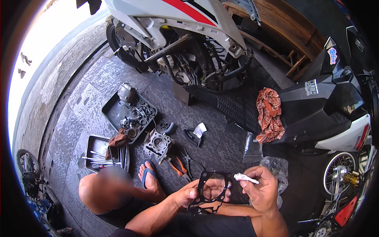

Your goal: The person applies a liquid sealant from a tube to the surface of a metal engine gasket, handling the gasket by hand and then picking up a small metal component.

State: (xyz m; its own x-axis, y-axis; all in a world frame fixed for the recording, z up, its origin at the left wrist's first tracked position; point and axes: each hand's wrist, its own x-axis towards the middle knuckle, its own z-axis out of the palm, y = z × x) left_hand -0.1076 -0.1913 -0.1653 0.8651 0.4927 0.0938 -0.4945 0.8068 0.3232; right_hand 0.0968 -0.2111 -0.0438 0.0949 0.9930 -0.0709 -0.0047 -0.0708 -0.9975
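My left hand (188,194) is closed on the edge of a thin black engine gasket (215,173) with a large round opening and several small holes. The gasket is raised above my lap, and some of my fingers show through its opening. Just to its right, my right hand (263,189) pinches a small, crumpled white tube (245,178), its tip close to the gasket's right edge. On the floor ahead sits a metal engine cylinder block (158,145). Pliers with orange handles (179,167) lie between the block and my left hand.
A dark tray of metal parts (106,109) and a tray of tools (89,158) stand at the left. A partly stripped motorcycle (177,51) is ahead. At the right are a patterned orange cloth (270,114), clear plastic bags (279,166) and black-and-white body panels (304,114).
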